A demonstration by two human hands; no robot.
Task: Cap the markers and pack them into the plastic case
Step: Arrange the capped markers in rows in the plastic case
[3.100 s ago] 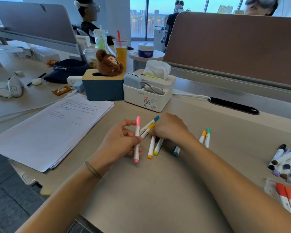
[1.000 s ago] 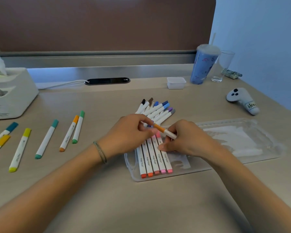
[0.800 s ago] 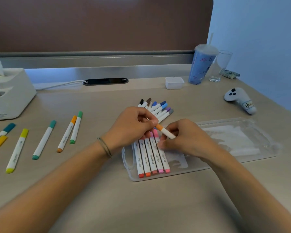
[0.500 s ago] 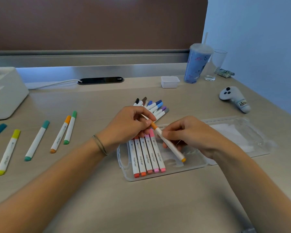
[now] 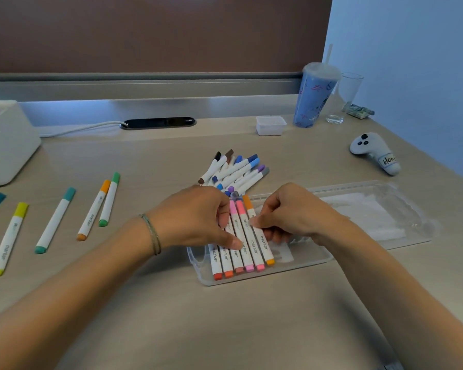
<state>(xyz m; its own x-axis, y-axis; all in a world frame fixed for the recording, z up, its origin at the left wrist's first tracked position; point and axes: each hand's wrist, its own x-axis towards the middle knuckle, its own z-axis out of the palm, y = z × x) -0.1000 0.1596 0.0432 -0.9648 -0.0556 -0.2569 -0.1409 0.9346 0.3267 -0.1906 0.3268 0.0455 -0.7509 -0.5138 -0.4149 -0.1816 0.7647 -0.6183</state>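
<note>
A clear plastic case (image 5: 309, 259) lies open on the desk in front of me. Several capped markers (image 5: 227, 263) in red, orange and pink lie side by side at its left end. My left hand (image 5: 195, 217) holds this row down with its thumb and curled fingertips. My right hand (image 5: 292, 212) pinches an orange marker (image 5: 263, 245) that lies at the right of the row, touching it. Behind the case sits a pile of blue, purple, grey and brown markers (image 5: 235, 169). Loose on the desk at left are a teal marker (image 5: 55, 220), an orange-capped marker (image 5: 94, 209), a green marker (image 5: 109, 198) and a yellow marker (image 5: 8, 239).
A white box (image 5: 6, 140) stands at far left. At the back right are a small white tub (image 5: 270, 125), a blue tumbler (image 5: 316, 94) with a straw and a glass (image 5: 345, 97). A white controller (image 5: 374, 153) lies to the right. A brown divider closes off the back.
The view swung right from the loose markers to the case. My right hand swung the orange marker from crosswise to lie flat in the case beside the pink ones.
</note>
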